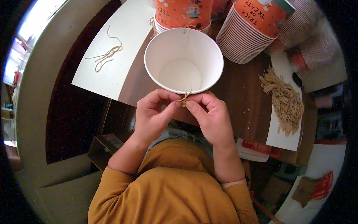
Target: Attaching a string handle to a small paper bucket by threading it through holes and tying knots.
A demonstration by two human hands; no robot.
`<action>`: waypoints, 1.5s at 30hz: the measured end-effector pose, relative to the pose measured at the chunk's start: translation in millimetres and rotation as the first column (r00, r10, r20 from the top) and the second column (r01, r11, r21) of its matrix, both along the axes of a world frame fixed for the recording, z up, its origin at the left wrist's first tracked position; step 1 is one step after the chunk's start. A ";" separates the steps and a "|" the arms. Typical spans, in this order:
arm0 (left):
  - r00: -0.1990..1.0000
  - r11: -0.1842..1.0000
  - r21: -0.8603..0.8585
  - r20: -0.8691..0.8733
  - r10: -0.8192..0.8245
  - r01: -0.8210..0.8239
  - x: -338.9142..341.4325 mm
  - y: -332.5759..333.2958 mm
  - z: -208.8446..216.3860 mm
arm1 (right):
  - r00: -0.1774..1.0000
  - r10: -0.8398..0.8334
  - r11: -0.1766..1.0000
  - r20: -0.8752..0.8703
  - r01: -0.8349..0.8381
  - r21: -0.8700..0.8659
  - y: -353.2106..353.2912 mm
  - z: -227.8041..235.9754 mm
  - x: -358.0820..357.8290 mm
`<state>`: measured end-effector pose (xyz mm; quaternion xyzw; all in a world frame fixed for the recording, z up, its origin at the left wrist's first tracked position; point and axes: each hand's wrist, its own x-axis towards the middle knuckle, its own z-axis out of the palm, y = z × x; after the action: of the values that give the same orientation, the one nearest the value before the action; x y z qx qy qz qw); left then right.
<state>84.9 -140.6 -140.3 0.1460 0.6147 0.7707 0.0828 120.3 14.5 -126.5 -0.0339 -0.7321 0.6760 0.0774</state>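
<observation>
A white paper bucket (156,48) stands on the brown table in front of me, its mouth facing up. Twine (187,36) passes through its far rim and hangs down the inside wall. At the near rim, my left hand (156,112) pinches a short piece of twine (184,99) between thumb and forefinger. My right hand (209,114) pinches the same twine from the other side, so the fingertips nearly meet. The twine makes a small loop or knot there; the fingers partly hide it, and its exact form cannot be made out.
Stacked orange printed buckets (244,35) lean at the back right, and another orange stack (182,15) stands behind the white bucket. A bundle of cut twine (285,102) lies on a white sheet at the right. Loose twine (108,54) rests on a white board at the left.
</observation>
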 end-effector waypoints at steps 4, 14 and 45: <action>1.000 1.000 -0.003 0.022 -0.006 0.006 0.9 -1.9 0.4 | 0.990 0.098 0.983 0.099 -0.081 -0.167 2.8 4.8 0.5; 0.977 0.992 -0.077 -0.199 0.079 -0.096 0.6 1.0 -9.9 | 0.941 0.142 0.688 0.307 0.129 -0.714 -15.7 4.0 -3.7; 0.932 0.958 -0.277 -0.362 -0.033 -0.073 -5.1 -5.5 2.6 | 0.945 0.171 0.620 0.280 0.118 -0.775 -10.3 -2.9 -7.0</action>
<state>79.9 -146.1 -137.7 0.2658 0.7255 0.6345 -0.0198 113.2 4.2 -129.4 -0.1647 -0.3667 0.9123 -0.0777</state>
